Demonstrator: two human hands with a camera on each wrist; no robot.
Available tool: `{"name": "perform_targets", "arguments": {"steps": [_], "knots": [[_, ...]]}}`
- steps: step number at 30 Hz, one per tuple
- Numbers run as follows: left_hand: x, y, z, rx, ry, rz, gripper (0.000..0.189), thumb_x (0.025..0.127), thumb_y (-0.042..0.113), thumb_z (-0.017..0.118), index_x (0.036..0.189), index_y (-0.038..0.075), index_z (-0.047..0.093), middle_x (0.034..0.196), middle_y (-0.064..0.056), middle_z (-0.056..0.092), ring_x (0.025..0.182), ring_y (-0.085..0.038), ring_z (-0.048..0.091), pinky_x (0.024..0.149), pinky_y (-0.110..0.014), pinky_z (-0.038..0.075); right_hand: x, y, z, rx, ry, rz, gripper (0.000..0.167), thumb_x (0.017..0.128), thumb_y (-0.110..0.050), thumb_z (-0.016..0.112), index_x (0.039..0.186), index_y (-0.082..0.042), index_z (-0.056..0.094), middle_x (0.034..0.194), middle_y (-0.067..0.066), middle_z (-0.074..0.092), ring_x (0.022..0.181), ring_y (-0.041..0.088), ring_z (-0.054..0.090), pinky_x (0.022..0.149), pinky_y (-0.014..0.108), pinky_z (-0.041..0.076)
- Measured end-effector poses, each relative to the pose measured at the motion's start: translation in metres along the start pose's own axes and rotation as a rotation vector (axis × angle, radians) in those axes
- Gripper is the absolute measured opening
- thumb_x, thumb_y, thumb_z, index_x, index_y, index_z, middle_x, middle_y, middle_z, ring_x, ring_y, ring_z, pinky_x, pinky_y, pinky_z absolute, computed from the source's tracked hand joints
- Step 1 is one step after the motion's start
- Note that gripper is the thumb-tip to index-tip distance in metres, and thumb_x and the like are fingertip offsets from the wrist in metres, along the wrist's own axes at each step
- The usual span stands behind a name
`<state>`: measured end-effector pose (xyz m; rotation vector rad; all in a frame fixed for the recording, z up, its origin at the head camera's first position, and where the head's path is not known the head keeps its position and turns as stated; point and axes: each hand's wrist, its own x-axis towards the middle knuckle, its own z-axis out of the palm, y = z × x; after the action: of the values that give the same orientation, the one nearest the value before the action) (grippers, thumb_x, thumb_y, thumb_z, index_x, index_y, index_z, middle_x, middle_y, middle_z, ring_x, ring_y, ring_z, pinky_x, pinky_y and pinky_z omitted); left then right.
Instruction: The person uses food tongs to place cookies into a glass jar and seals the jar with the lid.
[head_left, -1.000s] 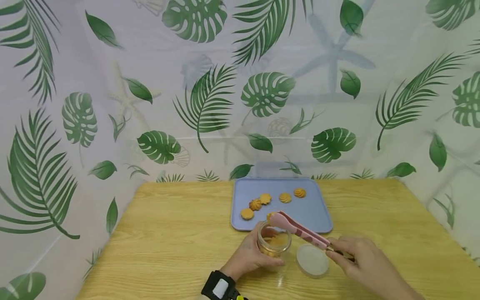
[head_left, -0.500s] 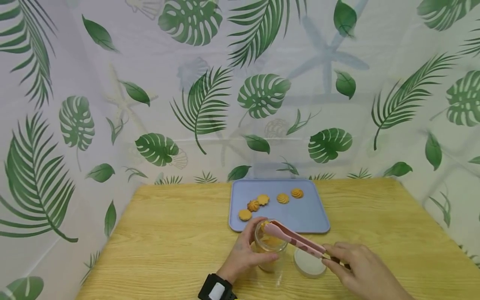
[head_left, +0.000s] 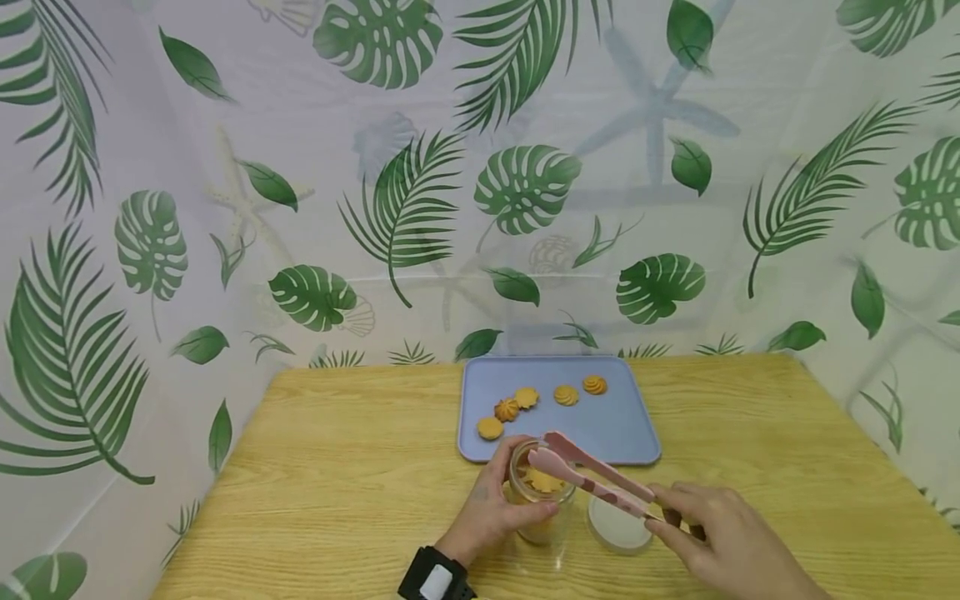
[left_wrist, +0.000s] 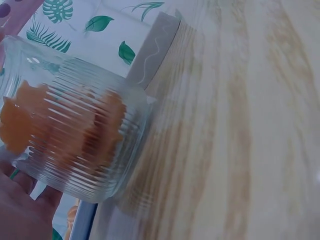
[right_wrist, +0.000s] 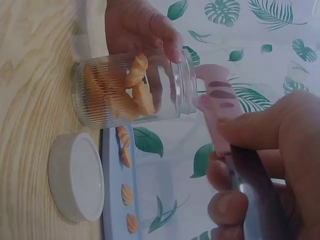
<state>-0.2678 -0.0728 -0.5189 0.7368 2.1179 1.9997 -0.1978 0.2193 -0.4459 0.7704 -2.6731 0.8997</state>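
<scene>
Head view, over a wood-grain table (head_left: 337, 458): what is being held?

— A clear ribbed jar (right_wrist: 186, 95) is grasped in the left hand (head_left: 489, 507), its wall wrapped by fingers and thumb. Pink tongs (head_left: 592, 488) are gripped in the right hand (head_left: 716, 523).

— And inside the jar?

— Several golden piped cookies (right_wrist: 142, 100) are heaped together, seen through the ribs in both wrist views; an exact count cannot be made.

— Where are the tongs placed?

— Their tips are spread apart at the jar's open mouth; whether the rim is crossed cannot be told.

— What is set out around them?

— Five more cookies (head_left: 527, 398) are laid on a blue rectangular tray (head_left: 607, 433) beyond the jar, three clustered at left, two at right. A round white lid (head_left: 621, 531) is rested on the table, just beside the jar. A black wristwatch-like device (head_left: 435, 579) is worn on the left wrist.
</scene>
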Motion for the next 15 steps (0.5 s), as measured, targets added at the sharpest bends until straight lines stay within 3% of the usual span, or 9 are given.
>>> {"name": "perform_targets", "arguments": {"steps": [2, 4, 6, 9, 12, 15], "knots": [[0.000, -0.001, 0.001, -0.010, -0.004, -0.004, 0.069, 0.084, 0.022, 0.084, 0.141, 0.029, 0.047, 0.141, -0.002, 0.058, 0.132, -0.014, 0.052, 0.114, -0.036, 0.037, 0.005, 0.001, 0.002, -0.004, 0.055, 0.012, 0.006, 0.093, -0.015, 0.075, 0.098, -0.018, 0.073, 0.067, -0.023, 0.047, 0.052, -0.007, 0.031, 0.046, 0.018, 0.033], [0.002, -0.002, 0.001, -0.019, -0.008, -0.003, 0.070, 0.082, 0.022, 0.085, 0.140, 0.028, 0.046, 0.142, -0.008, 0.057, 0.132, -0.015, 0.053, 0.114, -0.034, 0.036, 0.014, 0.002, 0.005, -0.033, 0.086, 0.065, 0.006, 0.094, -0.017, 0.074, 0.100, -0.017, 0.073, 0.067, -0.020, 0.050, 0.049, -0.006, 0.029, 0.045, 0.018, 0.031], [0.004, -0.003, 0.001, -0.033, -0.010, -0.009, 0.071, 0.082, 0.021, 0.086, 0.140, 0.028, 0.046, 0.143, -0.012, 0.056, 0.131, -0.016, 0.053, 0.115, -0.035, 0.034, 0.029, 0.006, 0.008, -0.114, 0.091, 0.104, 0.017, 0.094, -0.022, 0.074, 0.106, -0.010, 0.074, 0.069, -0.017, 0.054, 0.050, -0.004, 0.029, 0.046, 0.020, 0.030], [0.005, -0.003, -0.001, -0.051, -0.006, -0.010, 0.071, 0.082, 0.020, 0.087, 0.140, 0.025, 0.047, 0.143, -0.016, 0.055, 0.132, -0.017, 0.052, 0.116, -0.035, 0.033, 0.055, 0.014, 0.017, -0.240, 0.023, 0.116, 0.039, 0.094, -0.030, 0.074, 0.122, -0.003, 0.072, 0.075, -0.011, 0.059, 0.056, 0.000, 0.039, 0.050, 0.022, 0.034], [0.004, -0.004, -0.002, -0.058, -0.005, -0.002, 0.070, 0.082, 0.018, 0.086, 0.140, 0.020, 0.047, 0.143, -0.016, 0.054, 0.132, -0.019, 0.052, 0.115, -0.032, 0.033, 0.079, 0.022, 0.035, -0.312, -0.051, 0.048, 0.041, 0.093, -0.031, 0.074, 0.124, -0.004, 0.071, 0.077, -0.009, 0.058, 0.064, 0.003, 0.046, 0.054, 0.023, 0.037], [0.004, -0.005, -0.001, -0.061, -0.015, 0.009, 0.069, 0.082, 0.016, 0.086, 0.140, 0.017, 0.047, 0.142, -0.012, 0.056, 0.133, -0.022, 0.051, 0.115, -0.031, 0.032, 0.095, 0.028, 0.054, -0.312, -0.113, -0.002, 0.038, 0.092, -0.027, 0.075, 0.122, -0.003, 0.071, 0.076, -0.008, 0.057, 0.067, 0.005, 0.047, 0.056, 0.023, 0.039]]}}
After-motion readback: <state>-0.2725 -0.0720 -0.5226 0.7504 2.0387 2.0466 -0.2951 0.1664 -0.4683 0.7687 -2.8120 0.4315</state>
